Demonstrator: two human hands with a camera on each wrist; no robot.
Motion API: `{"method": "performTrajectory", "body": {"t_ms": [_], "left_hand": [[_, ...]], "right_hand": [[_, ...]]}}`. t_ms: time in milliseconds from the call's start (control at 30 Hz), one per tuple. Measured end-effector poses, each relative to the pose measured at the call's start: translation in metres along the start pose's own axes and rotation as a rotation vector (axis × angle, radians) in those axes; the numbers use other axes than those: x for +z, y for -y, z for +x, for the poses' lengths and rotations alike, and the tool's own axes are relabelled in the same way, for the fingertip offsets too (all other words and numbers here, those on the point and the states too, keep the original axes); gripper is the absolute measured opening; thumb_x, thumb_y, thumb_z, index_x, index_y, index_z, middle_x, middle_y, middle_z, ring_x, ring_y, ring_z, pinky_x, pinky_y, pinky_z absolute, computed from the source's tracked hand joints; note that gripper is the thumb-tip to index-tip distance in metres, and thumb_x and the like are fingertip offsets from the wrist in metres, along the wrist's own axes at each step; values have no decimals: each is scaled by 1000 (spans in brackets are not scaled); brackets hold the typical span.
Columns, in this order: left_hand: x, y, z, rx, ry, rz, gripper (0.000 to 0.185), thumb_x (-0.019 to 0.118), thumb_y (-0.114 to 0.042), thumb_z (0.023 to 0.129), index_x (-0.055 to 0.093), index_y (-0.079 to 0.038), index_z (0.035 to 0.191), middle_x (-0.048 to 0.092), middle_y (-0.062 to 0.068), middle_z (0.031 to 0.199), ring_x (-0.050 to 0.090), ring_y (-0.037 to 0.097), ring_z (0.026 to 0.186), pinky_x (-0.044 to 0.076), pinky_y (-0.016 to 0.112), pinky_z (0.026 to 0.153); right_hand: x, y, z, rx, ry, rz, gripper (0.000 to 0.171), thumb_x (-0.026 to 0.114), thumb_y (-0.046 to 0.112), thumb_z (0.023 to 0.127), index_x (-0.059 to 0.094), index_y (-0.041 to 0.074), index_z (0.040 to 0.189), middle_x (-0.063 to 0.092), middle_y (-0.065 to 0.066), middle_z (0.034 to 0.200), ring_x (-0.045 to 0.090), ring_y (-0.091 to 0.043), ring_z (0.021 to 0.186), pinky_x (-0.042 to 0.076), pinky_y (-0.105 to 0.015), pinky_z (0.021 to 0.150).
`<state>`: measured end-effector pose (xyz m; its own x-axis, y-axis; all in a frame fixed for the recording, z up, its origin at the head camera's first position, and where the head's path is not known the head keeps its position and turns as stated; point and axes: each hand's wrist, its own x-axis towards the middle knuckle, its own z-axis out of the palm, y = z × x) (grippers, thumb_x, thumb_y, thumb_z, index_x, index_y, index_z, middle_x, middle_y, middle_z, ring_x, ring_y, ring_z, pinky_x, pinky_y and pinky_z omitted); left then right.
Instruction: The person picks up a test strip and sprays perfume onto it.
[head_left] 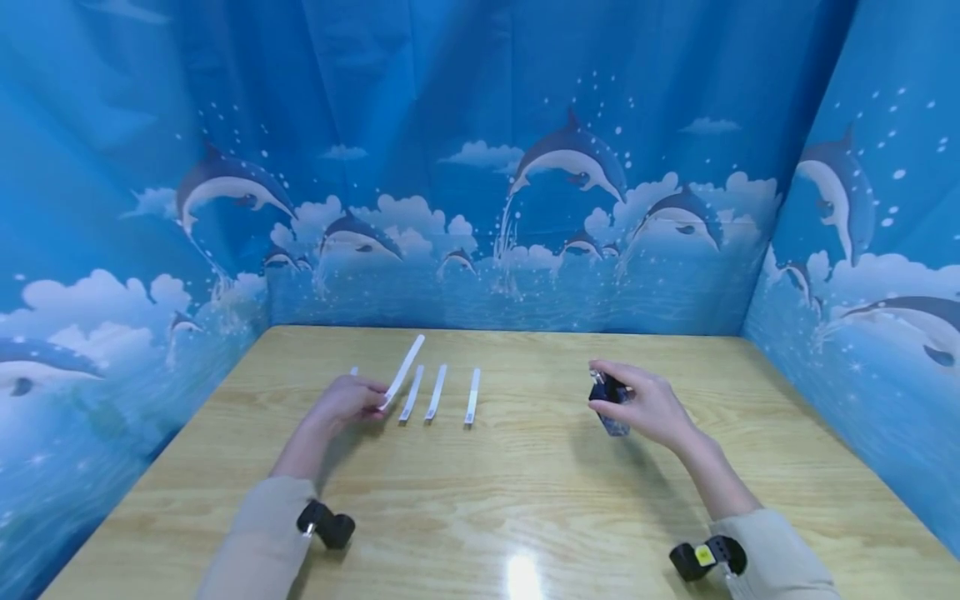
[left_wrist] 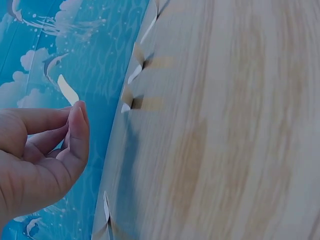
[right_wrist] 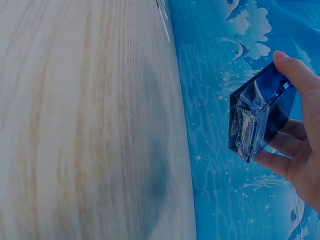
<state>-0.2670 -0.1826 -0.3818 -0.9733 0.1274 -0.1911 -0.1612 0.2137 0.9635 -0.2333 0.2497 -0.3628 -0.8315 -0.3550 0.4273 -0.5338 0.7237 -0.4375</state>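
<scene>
In the head view my left hand [head_left: 349, 402] pinches the near end of a white paper strip [head_left: 406, 365], which slants up off the table toward the back right. The left wrist view shows that strip [left_wrist: 67, 89] between thumb and fingertips. My right hand [head_left: 651, 408] holds a dark blue, faceted glass perfume bottle [head_left: 615, 427] above the table. In the right wrist view the bottle [right_wrist: 249, 117] is tilted, with its clear, patterned base turned toward the camera and the thumb and fingers at its edges.
More white strips lie right of the left hand: a near one [head_left: 412, 393], a middle one [head_left: 437, 392] and a farther one [head_left: 472, 397]. Another strip [head_left: 354, 370] shows partly behind that hand. A dolphin-print curtain [head_left: 480, 167] borders the wooden table [head_left: 487, 500].
</scene>
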Motion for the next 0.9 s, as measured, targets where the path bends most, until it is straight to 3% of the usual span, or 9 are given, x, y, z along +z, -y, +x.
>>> {"method": "performTrajectory", "body": {"t_ms": [167,567,900], "left_hand": [[7,-3,2,20,9,-24,39,52,12,81,45,24,118,58,29,100,59,10,63,54,20,60],[20,-10,0,31,8,-48,39,49,11,79,47,21,117,58,10,76,56,9,60,52,18,55],[31,-16,-2,15,29,-59,32,53,9,82,48,19,112,60,5,66,60,10,57,53,18,52]], "right_hand": [[0,0,1,8,0,9,60,71,34,81,52,10,132,53,-12,130,54,-33,112,57,-36,72],[1,3,2,9,-5,16,59,72,33,80,52,9,131,53,-14,130,54,-34,111,57,-35,71],[4,3,5,38,-18,5,60,71,35,81,51,11,133,53,-14,130,54,-34,110,56,-39,71]]}}
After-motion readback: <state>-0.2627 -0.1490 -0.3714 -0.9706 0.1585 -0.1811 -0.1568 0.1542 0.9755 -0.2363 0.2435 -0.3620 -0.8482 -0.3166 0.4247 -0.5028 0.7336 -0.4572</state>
